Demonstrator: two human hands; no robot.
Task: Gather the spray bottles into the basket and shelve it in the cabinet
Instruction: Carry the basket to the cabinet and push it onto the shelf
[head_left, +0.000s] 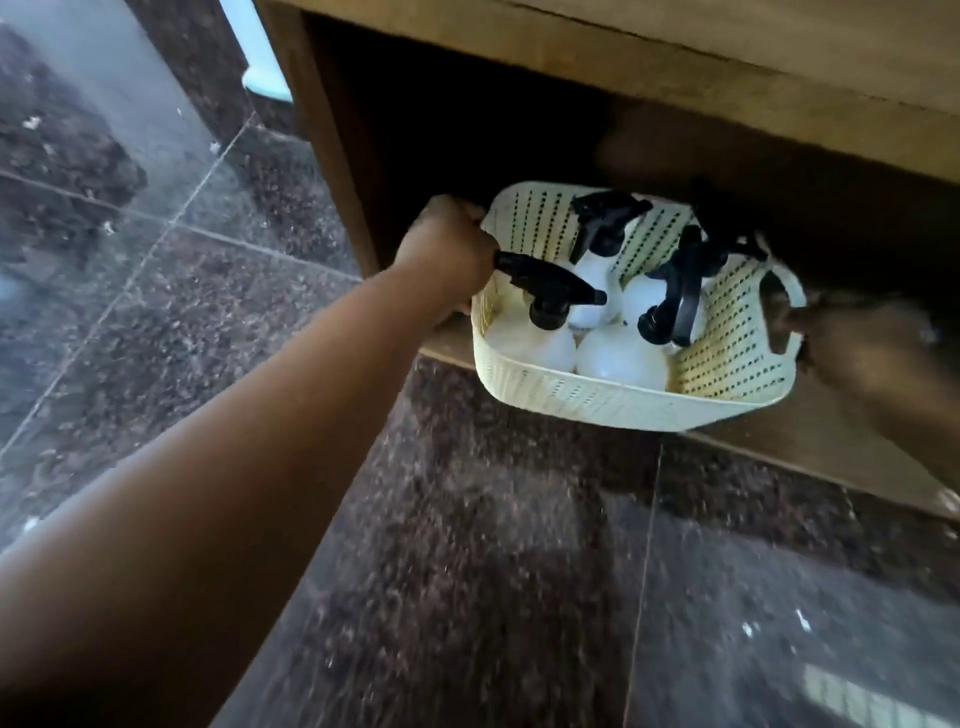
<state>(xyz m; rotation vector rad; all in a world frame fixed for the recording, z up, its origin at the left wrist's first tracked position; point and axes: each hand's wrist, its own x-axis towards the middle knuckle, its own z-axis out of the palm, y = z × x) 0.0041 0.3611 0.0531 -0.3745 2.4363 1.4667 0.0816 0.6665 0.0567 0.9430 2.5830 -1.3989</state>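
Floor tiling (519, 571), dark and speckled, is filling most of the view, and a wooden cabinet (675, 57) is standing over it with its lower opening dark and open toward the person. One cream basket (597, 400), pierced with rows of small holes, is sitting half over the cabinet's bottom lip: its far end is already inside the shadow, its near wall is hanging out over the floor. Its long axis is running roughly left to right, so the way in lies straight ahead, away from the person, with a hand at each short end.

The left hand (449, 254) is curling tightly around the basket's left rim, fingers closed on it. The right hand (862, 353) is blurring badly at the right handle loop; it appears to be gripping there, though how far its fingers are closed cannot be told.

Four white spray bottles (618, 358) with black trigger heads are standing upright inside the basket, crowded together and touching.
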